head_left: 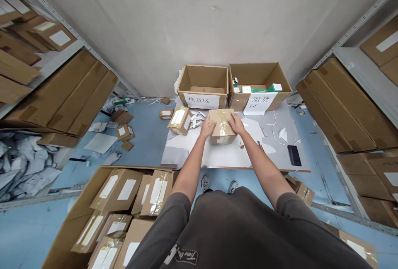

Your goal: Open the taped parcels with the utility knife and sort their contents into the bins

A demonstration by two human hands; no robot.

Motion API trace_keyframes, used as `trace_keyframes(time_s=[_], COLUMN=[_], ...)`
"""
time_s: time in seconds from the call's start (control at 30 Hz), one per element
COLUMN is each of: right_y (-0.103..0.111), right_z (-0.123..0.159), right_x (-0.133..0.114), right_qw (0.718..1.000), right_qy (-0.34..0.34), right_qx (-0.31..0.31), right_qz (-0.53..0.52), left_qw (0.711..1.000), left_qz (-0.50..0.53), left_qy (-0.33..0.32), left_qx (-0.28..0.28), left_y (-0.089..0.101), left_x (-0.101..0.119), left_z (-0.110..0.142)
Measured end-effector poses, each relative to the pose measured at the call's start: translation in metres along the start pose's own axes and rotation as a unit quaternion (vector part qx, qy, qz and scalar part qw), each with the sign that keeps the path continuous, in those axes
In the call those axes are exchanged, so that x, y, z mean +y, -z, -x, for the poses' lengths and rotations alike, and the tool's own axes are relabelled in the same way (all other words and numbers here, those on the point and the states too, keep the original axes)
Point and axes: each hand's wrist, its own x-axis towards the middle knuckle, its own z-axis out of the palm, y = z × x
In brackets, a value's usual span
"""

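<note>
A taped brown cardboard box (222, 124) is held between my two hands over the front of the white-topped table (214, 160). My left hand (207, 127) presses on its left side, and my right hand (236, 124) grips the right side. Shiny clear tape runs across the top and down the front face. To the left stands a smaller carton (179, 120) with white labels, and crumpled paper strips (197, 119) lie between it and the held box. Whether the held box touches the tabletop I cannot tell.
Two open cartons with paper signs, one on the left (202, 101) and one on the right (260, 100) holding green-and-white boxes, stand behind. A black phone (294, 155) lies at the table's right. A large bin (102, 173) of parcels is at left front. Loaded shelves (357, 66) flank both sides.
</note>
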Motion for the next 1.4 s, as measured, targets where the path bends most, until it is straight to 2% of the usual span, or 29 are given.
trace_keyframes(time_s=[0.13,0.23,0.37,0.47,0.53,0.67,0.87,1.0,1.13,1.27,1.4], right_y=[0.010,0.006,-0.017,-0.032,-0.036,-0.030,-0.001,0.012,0.008,-0.005,-0.017], right_z=[0.037,0.070,0.092,0.093,0.091,0.094,0.107,0.087,0.048,0.012,-0.009], right_x=[0.020,0.029,0.028,0.024,0.022,0.017,-0.006,-0.022,-0.027,-0.020,-0.010], right_qw=[0.999,0.998,0.998,0.998,0.998,0.997,0.992,0.990,0.991,0.989,0.987], right_qy=[0.014,0.037,0.050,0.035,0.036,0.044,0.058,0.035,-0.034,-0.075,-0.102], right_qx=[-0.029,-0.038,-0.019,0.024,0.036,0.030,0.015,-0.005,-0.045,-0.054,-0.073], right_qz=[0.019,0.038,0.045,0.035,0.035,0.059,0.115,0.134,0.121,0.112,0.104], left_qw=[0.998,0.994,0.994,0.995,0.995,0.994,0.991,0.987,0.983,0.987,0.990], left_qz=[-0.039,-0.082,-0.099,-0.094,-0.093,-0.104,-0.130,-0.160,-0.177,-0.152,-0.127], left_qy=[-0.032,-0.039,-0.022,-0.024,-0.026,-0.028,-0.033,0.017,0.045,0.015,0.007], left_qx=[-0.049,-0.067,-0.029,0.008,0.008,0.005,0.005,0.010,-0.008,-0.040,-0.062], left_y=[0.009,0.001,-0.023,-0.036,-0.037,-0.028,0.002,0.015,0.010,-0.005,-0.020], left_x=[-0.011,-0.020,-0.025,-0.024,-0.022,-0.015,0.001,0.014,0.016,0.000,-0.022], left_z=[0.026,0.050,0.071,0.074,0.074,0.079,0.094,0.078,0.038,0.001,-0.020])
